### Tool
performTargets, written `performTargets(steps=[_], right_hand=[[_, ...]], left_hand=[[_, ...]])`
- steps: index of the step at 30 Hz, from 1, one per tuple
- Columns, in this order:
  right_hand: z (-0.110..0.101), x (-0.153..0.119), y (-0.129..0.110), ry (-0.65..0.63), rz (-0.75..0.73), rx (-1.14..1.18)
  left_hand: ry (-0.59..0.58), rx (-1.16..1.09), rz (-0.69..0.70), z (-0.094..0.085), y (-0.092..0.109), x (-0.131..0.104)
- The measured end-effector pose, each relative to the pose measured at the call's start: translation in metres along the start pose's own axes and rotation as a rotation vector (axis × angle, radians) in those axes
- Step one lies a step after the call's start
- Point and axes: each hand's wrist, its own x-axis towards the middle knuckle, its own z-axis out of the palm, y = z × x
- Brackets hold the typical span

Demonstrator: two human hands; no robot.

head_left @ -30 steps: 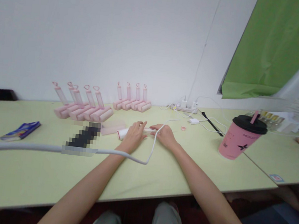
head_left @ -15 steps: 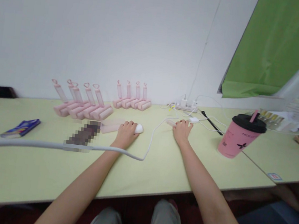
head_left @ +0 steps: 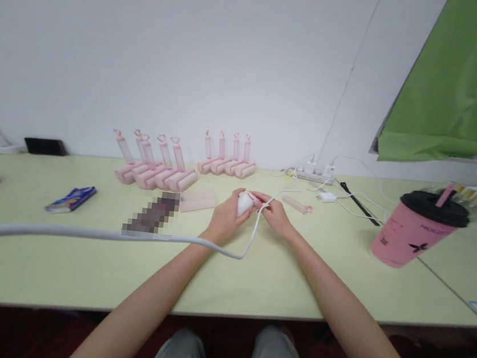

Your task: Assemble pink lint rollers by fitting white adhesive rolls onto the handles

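Note:
My left hand (head_left: 226,218) is closed around a white object with a rounded end (head_left: 244,204), held over the middle of the table. My right hand (head_left: 276,215) meets it there, its fingers pinching a small pale pink piece (head_left: 256,200) against the white object. What this piece is cannot be made out. Just right of my right hand, a clear pink tube with a heart-shaped loop (head_left: 296,204) lies on the table. A flat pale pink sheet (head_left: 198,202) lies left of my left hand.
Pink blocks (head_left: 156,176) with upright heart-topped tubes (head_left: 164,152) stand near the wall, in two groups. A white cable (head_left: 86,233) crosses the foreground. Rightward are a power strip (head_left: 314,176), a white plug (head_left: 326,197), a black strip (head_left: 358,203) and a pink cup (head_left: 413,233). A blue packet (head_left: 71,198) lies left.
My hands have come together, the left lifting the white object from the table. My right hand has left the pink tube and now pinches a pink piece. The view has turned left.

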Motion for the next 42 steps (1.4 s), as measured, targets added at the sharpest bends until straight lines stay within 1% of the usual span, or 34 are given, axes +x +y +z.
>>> performTargets(steps=[2,4,6,9,13,17,22,26,33,38,42], right_hand=[[-0.005,0.000,0.004,-0.023,0.022,0.074],[-0.010,0.000,0.008,-0.044,0.025,0.101],[-0.013,-0.001,0.008,-0.055,0.006,0.058],[-0.016,-0.004,0.003,-0.084,-0.021,-0.049],[-0.016,-0.008,-0.003,-0.146,-0.037,-0.147],[-0.015,-0.008,-0.001,-0.183,-0.024,-0.138],[-0.014,-0.007,0.002,-0.157,-0.058,-0.154],[-0.014,-0.008,0.003,-0.169,-0.064,-0.182],[-0.013,-0.009,0.000,-0.193,-0.097,-0.194],[-0.014,-0.009,-0.004,-0.208,-0.062,-0.220],[-0.014,-0.010,-0.010,-0.235,-0.020,-0.187]], left_hand=[[0.015,0.069,0.063,-0.001,-0.002,0.001],[0.003,0.156,0.166,-0.002,-0.004,0.001],[-0.032,0.263,0.245,-0.004,-0.004,0.001],[-0.080,0.403,0.297,-0.006,-0.004,0.000],[-0.126,0.487,0.380,-0.006,-0.005,0.001],[-0.152,0.510,0.438,-0.003,-0.008,0.002],[-0.170,0.514,0.449,0.001,-0.008,0.004],[-0.176,0.526,0.487,0.003,-0.012,0.005],[-0.223,0.502,0.544,-0.001,-0.018,0.004],[-0.249,0.470,0.561,-0.004,-0.020,0.004],[-0.289,0.456,0.586,-0.003,-0.023,0.005]])
